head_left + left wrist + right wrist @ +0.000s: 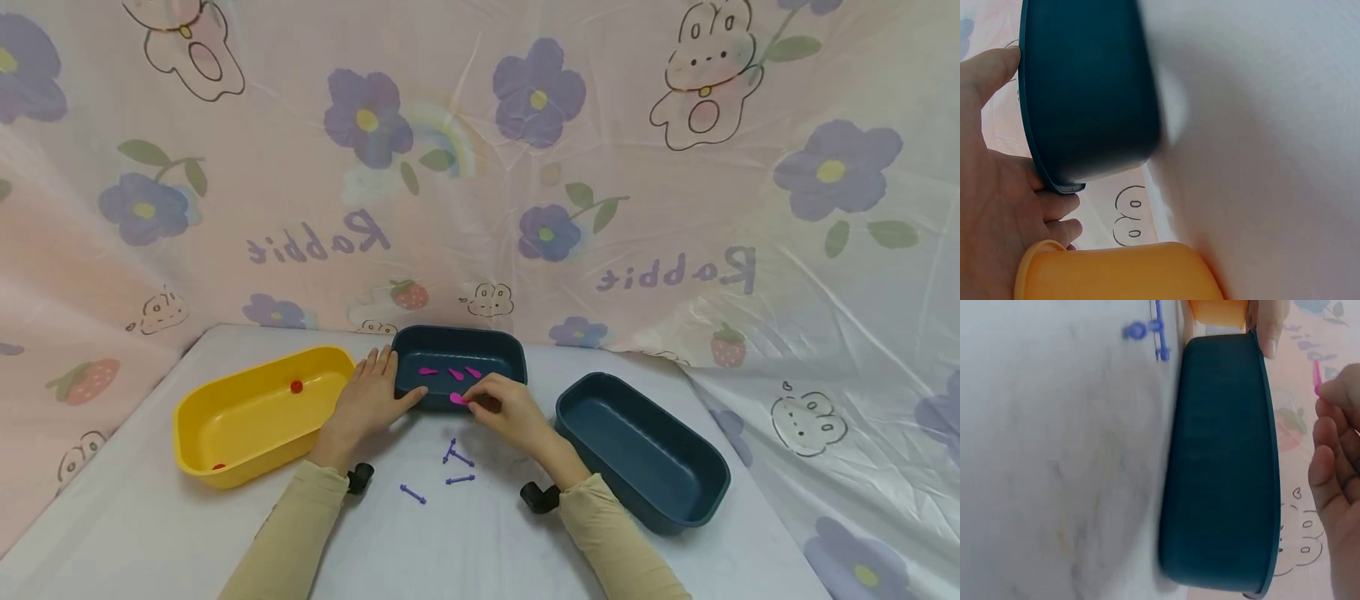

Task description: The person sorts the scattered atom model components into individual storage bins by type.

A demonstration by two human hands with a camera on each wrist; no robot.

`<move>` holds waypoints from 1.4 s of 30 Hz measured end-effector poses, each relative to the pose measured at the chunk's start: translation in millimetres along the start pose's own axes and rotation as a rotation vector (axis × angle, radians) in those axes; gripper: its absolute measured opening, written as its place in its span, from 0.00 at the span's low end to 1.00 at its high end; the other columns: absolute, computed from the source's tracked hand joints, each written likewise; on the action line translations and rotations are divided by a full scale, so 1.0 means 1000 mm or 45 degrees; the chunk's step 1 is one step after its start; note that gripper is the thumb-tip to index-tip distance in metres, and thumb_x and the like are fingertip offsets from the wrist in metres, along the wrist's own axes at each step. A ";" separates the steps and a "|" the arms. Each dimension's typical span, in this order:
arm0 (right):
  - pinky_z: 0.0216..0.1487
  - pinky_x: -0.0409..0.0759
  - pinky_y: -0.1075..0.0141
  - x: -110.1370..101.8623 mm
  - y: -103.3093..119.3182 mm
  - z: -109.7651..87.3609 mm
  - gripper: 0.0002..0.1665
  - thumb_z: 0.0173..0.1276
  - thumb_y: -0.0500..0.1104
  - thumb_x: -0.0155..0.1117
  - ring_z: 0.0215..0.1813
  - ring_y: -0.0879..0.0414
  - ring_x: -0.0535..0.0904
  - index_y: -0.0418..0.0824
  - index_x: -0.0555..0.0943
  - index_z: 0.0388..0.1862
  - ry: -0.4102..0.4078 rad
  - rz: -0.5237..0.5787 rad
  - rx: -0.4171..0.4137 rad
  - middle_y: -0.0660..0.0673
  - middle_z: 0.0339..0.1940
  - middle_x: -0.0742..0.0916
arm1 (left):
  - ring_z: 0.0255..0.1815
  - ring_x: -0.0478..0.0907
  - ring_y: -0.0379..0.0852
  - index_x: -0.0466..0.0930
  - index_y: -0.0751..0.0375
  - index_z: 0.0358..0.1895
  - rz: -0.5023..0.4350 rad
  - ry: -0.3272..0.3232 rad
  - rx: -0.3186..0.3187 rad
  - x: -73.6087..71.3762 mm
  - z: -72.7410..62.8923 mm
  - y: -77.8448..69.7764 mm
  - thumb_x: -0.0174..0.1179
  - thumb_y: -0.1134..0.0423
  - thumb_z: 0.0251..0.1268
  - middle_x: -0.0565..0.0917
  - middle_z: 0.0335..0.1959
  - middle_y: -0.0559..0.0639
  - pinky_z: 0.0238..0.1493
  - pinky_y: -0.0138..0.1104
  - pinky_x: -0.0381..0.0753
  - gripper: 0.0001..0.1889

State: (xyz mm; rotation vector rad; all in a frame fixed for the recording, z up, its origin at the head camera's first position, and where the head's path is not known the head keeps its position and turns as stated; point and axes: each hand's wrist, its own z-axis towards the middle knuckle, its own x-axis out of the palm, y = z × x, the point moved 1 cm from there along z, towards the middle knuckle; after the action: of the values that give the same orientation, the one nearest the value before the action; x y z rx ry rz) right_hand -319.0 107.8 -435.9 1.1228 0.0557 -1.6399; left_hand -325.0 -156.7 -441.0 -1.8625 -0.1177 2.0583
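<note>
Over the front rim of the middle dark blue tub (457, 333), my right hand (513, 414) pinches a small pink piece (457, 399) with one broad end. In the right wrist view the pink piece (1317, 378) sticks out from the thumb and finger. Three similar pink pieces (455, 374) lie inside that tub. My left hand (369, 400) rests at the tub's left end, fingers fairly straight. The left wrist view shows the left thumb (997, 65) touching the tub's rim, with the other fingertips (1063, 230) beyond its corner.
A yellow tub (255, 462) holding red beads (297, 387) stands at the left, close to my left hand. Another dark blue tub (637, 454) stands at the right. Several purple rods (413, 494) with knobbed ends lie on the white table between my arms. Behind hangs a printed cloth (457, 250).
</note>
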 end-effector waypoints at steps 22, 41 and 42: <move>0.35 0.77 0.70 -0.013 -0.041 0.028 0.07 0.72 0.33 0.69 0.35 0.59 0.76 0.40 0.88 0.45 0.014 -0.088 0.239 0.48 0.39 0.86 | 0.85 0.44 0.67 0.47 0.74 0.82 -0.011 0.034 -0.003 0.001 0.002 0.003 0.49 0.30 0.74 0.49 0.84 0.70 0.84 0.55 0.42 0.54; 0.41 0.81 0.62 -0.022 -0.089 0.062 0.08 0.75 0.37 0.67 0.39 0.52 0.79 0.38 0.88 0.49 0.050 -0.182 0.471 0.43 0.41 0.87 | 0.84 0.45 0.68 0.49 0.75 0.81 -0.017 0.024 -0.006 -0.004 -0.002 -0.002 0.51 0.32 0.75 0.51 0.83 0.70 0.83 0.57 0.45 0.52; 0.42 0.82 0.61 -0.022 -0.090 0.063 0.08 0.75 0.37 0.67 0.40 0.51 0.79 0.37 0.88 0.49 0.054 -0.178 0.484 0.42 0.42 0.87 | 0.84 0.45 0.68 0.49 0.75 0.81 -0.018 0.025 -0.006 -0.004 -0.002 -0.002 0.51 0.32 0.75 0.50 0.83 0.70 0.83 0.57 0.45 0.52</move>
State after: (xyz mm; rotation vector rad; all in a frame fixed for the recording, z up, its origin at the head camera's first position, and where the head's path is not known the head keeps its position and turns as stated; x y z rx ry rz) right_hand -429.5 126.2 -429.9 1.4686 -0.1603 -1.7978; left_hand -322.2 -156.6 -436.8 -1.8790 -0.1307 2.0316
